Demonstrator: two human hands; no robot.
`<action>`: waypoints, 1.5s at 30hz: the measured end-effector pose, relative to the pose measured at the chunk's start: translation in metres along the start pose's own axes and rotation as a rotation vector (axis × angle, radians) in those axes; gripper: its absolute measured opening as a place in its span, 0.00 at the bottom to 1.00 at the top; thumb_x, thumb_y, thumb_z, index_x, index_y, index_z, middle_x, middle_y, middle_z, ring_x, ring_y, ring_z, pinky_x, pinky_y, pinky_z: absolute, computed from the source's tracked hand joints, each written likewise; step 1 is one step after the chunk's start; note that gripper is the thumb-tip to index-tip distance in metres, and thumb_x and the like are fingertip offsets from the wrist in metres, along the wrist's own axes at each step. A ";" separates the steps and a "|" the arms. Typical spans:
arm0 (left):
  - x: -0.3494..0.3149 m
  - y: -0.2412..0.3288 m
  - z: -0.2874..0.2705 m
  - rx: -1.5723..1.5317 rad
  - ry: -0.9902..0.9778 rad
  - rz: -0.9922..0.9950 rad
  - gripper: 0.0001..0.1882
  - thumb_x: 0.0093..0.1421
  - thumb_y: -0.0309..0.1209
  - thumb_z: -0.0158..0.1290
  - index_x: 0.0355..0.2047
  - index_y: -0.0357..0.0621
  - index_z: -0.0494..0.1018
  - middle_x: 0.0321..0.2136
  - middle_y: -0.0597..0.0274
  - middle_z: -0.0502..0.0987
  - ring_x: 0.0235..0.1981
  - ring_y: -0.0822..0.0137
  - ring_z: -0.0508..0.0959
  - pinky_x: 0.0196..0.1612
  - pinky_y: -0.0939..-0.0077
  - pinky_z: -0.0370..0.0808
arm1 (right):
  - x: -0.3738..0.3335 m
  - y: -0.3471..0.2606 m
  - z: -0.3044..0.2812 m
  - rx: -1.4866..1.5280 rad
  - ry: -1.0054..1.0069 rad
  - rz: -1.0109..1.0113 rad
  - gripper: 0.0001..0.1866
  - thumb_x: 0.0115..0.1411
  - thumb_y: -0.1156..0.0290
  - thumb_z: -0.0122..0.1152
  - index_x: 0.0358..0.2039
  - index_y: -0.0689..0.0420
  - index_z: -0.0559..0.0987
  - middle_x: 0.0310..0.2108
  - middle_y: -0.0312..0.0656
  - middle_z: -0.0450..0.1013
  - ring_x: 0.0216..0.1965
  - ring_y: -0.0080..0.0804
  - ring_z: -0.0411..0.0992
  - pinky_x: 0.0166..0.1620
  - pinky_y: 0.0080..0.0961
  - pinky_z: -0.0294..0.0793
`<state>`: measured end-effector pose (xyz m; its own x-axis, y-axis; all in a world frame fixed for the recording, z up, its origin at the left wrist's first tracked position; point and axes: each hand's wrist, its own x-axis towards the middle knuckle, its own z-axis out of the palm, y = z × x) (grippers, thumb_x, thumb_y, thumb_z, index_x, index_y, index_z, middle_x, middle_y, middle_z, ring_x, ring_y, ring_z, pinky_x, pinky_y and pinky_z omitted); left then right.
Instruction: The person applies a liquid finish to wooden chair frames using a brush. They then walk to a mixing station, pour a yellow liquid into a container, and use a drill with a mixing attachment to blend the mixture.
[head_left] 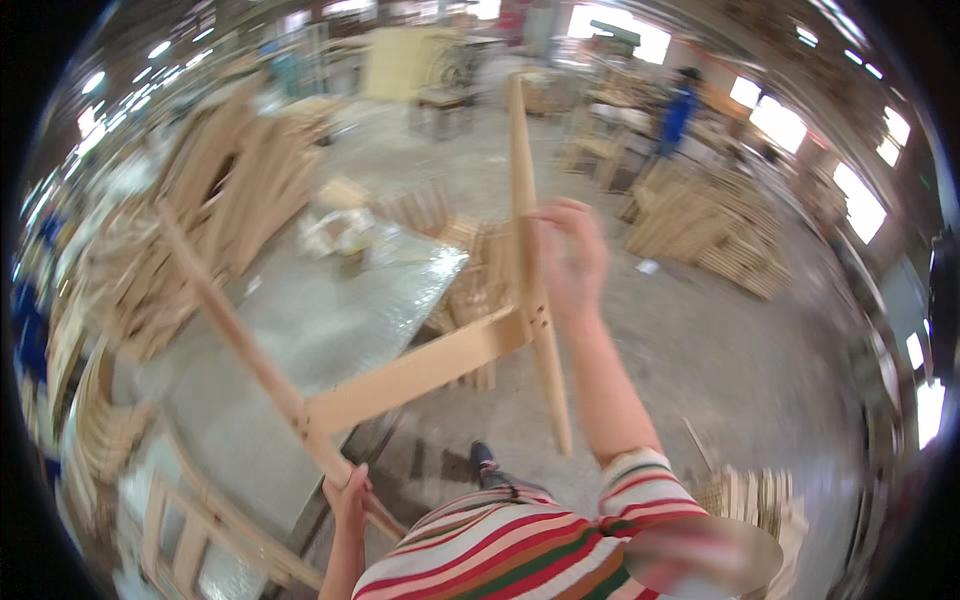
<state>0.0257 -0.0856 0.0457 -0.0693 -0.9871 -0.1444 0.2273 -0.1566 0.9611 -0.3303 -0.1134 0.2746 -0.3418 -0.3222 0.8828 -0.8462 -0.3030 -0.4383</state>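
An H-shaped wooden chair frame [420, 370] hangs tilted in front of me: two tapered legs joined by a flat crossrail. My left hand [348, 495] is closed round the lower part of its left leg [235, 325], below the joint. Close beside the right leg [524, 180], a little above the crossrail, is my right hand [572, 255] with bent fingers. Motion smears that hand, so I cannot tell whether it touches or grips the leg. Small dark holes show at both joints.
A table under clear plastic film [300, 330] stands at my left. Stacked boards [210, 190] lie beyond it, and assembled wooden frames [190, 530] at lower left. Piled wooden parts [705, 230] sit on the floor at right. A person in blue [678, 115] stands far off.
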 end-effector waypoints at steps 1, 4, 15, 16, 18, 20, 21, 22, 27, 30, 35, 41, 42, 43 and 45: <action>0.000 0.005 -0.021 -0.058 0.016 -0.021 0.08 0.46 0.26 0.55 0.19 0.42 0.65 0.13 0.66 0.66 0.12 0.73 0.67 0.17 0.81 0.64 | -0.021 0.023 0.001 -0.020 -0.020 0.090 0.08 0.50 0.74 0.57 0.33 0.57 0.74 0.38 0.42 0.69 0.44 0.38 0.65 0.46 0.32 0.64; -0.009 0.011 -0.042 -0.149 0.116 -0.084 0.08 0.46 0.25 0.55 0.20 0.41 0.65 0.13 0.66 0.66 0.12 0.73 0.67 0.16 0.80 0.64 | -0.085 0.072 0.017 0.153 -0.522 0.580 0.14 0.56 0.65 0.53 0.37 0.64 0.72 0.34 0.47 0.70 0.39 0.37 0.68 0.45 0.30 0.65; -0.034 0.005 -0.104 0.191 0.664 -0.290 0.11 0.47 0.28 0.54 0.28 0.37 0.64 0.16 0.63 0.67 0.13 0.73 0.68 0.17 0.78 0.67 | -0.229 0.048 0.133 0.365 -1.191 1.234 0.31 0.60 0.45 0.34 0.28 0.63 0.70 0.13 0.42 0.67 0.12 0.28 0.66 0.15 0.23 0.67; -0.026 -0.001 -0.104 0.233 0.679 -0.286 0.12 0.47 0.29 0.54 0.29 0.37 0.64 0.16 0.63 0.68 0.13 0.73 0.68 0.16 0.78 0.67 | -0.230 0.055 0.142 0.351 -1.210 1.213 0.30 0.60 0.45 0.34 0.28 0.63 0.70 0.13 0.43 0.66 0.11 0.30 0.66 0.16 0.25 0.67; -0.005 -0.009 -0.101 0.318 0.701 -0.283 0.13 0.47 0.29 0.53 0.30 0.36 0.65 0.17 0.62 0.68 0.12 0.73 0.68 0.15 0.79 0.67 | -0.234 0.071 0.161 0.318 -1.240 1.173 0.29 0.60 0.46 0.35 0.29 0.62 0.69 0.13 0.45 0.66 0.11 0.33 0.66 0.17 0.27 0.68; 0.026 -0.002 -0.091 0.683 0.741 -0.240 0.19 0.46 0.31 0.54 0.38 0.35 0.65 0.31 0.53 0.69 0.31 0.62 0.71 0.34 0.69 0.70 | -0.234 0.090 0.180 0.138 -1.231 0.881 0.23 0.59 0.52 0.41 0.29 0.62 0.70 0.17 0.47 0.68 0.16 0.37 0.68 0.23 0.30 0.69; 0.043 0.005 -0.087 0.922 0.781 -0.106 0.20 0.46 0.31 0.54 0.40 0.35 0.65 0.36 0.51 0.68 0.37 0.59 0.70 0.41 0.65 0.67 | -0.232 0.094 0.192 0.064 -1.223 0.736 0.20 0.59 0.55 0.45 0.29 0.62 0.71 0.19 0.48 0.68 0.19 0.40 0.69 0.26 0.32 0.70; 0.059 0.011 -0.083 1.158 0.808 0.029 0.22 0.46 0.31 0.54 0.42 0.36 0.65 0.40 0.49 0.67 0.43 0.56 0.68 0.47 0.62 0.65 | -0.229 0.101 0.204 0.096 -1.150 0.554 0.16 0.56 0.59 0.48 0.29 0.62 0.72 0.22 0.48 0.69 0.23 0.41 0.69 0.30 0.32 0.69; 0.206 0.120 -0.078 1.352 0.554 0.510 0.22 0.47 0.32 0.54 0.43 0.43 0.66 0.46 0.50 0.63 0.50 0.50 0.60 0.53 0.58 0.57 | -0.199 0.110 0.254 0.254 -0.934 0.156 0.07 0.48 0.74 0.56 0.29 0.59 0.73 0.32 0.46 0.68 0.38 0.45 0.65 0.42 0.35 0.64; 0.318 0.200 -0.051 1.467 0.482 0.756 0.19 0.49 0.36 0.53 0.41 0.44 0.68 0.45 0.53 0.63 0.48 0.50 0.62 0.50 0.58 0.60 | -0.194 0.132 0.279 0.307 -1.032 0.312 0.06 0.49 0.73 0.55 0.28 0.60 0.73 0.30 0.46 0.68 0.36 0.44 0.64 0.41 0.36 0.64; 0.477 0.299 -0.007 1.580 0.582 0.882 0.25 0.51 0.43 0.50 0.46 0.42 0.63 0.46 0.52 0.65 0.51 0.53 0.62 0.54 0.60 0.58 | -0.203 0.156 0.295 0.229 -1.038 0.395 0.06 0.51 0.72 0.53 0.26 0.62 0.72 0.21 0.42 0.66 0.23 0.34 0.64 0.30 0.28 0.65; 0.575 0.344 0.009 1.614 0.667 0.535 0.31 0.54 0.53 0.45 0.47 0.40 0.61 0.43 0.48 0.69 0.46 0.52 0.69 0.45 0.60 0.66 | -0.188 0.169 0.291 0.145 -1.045 0.538 0.14 0.53 0.64 0.54 0.31 0.62 0.76 0.30 0.53 0.72 0.33 0.47 0.71 0.37 0.37 0.69; 0.587 0.352 0.010 1.573 0.585 0.390 0.31 0.54 0.55 0.44 0.46 0.40 0.62 0.41 0.47 0.70 0.44 0.52 0.70 0.43 0.60 0.68 | -0.188 0.173 0.291 0.154 -1.032 0.558 0.13 0.54 0.64 0.54 0.31 0.62 0.76 0.29 0.53 0.72 0.32 0.48 0.71 0.36 0.37 0.69; 0.592 0.356 0.007 1.624 0.594 0.454 0.31 0.53 0.58 0.42 0.39 0.39 0.64 0.37 0.47 0.73 0.39 0.51 0.74 0.38 0.60 0.70 | -0.191 0.176 0.291 0.168 -1.021 0.579 0.13 0.54 0.64 0.53 0.31 0.62 0.76 0.29 0.53 0.72 0.31 0.49 0.70 0.35 0.37 0.69; 0.603 0.359 0.004 1.586 0.609 0.422 0.31 0.51 0.59 0.45 0.37 0.40 0.66 0.36 0.50 0.74 0.39 0.52 0.74 0.39 0.61 0.70 | -0.193 0.178 0.293 0.191 -1.024 0.613 0.13 0.54 0.65 0.53 0.30 0.62 0.76 0.28 0.53 0.72 0.30 0.49 0.70 0.34 0.36 0.69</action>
<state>0.0619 -0.7371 0.3049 0.1658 -0.8769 0.4512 -0.9794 -0.0931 0.1790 -0.2957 -0.3680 -0.0230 -0.1097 -0.9939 0.0147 -0.5532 0.0488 -0.8317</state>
